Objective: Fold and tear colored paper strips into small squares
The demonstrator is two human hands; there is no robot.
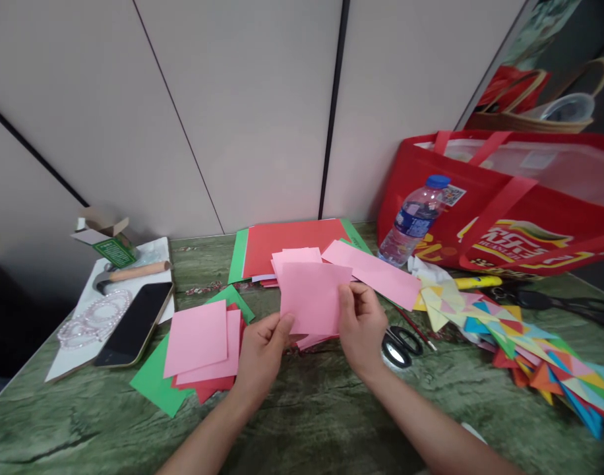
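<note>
The left hand [261, 349] pinches the lower left corner of a smooth pink square paper sheet [312, 300], thumb on top, while the right hand [362, 326] grips its right edge between thumb and fingers — the sheet is raised over the green marbled tabletop [302, 435], in front of more pink paper. Beside the left hand lies a loose pile of pink, red and green paper squares [198, 340]; black-handled scissors [402, 344] lie just beside the right hand, near a long pink paper strip [376, 272].

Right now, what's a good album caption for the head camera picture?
Left hand and right hand hold a pink paper square beside a colourful paper pile.
</note>
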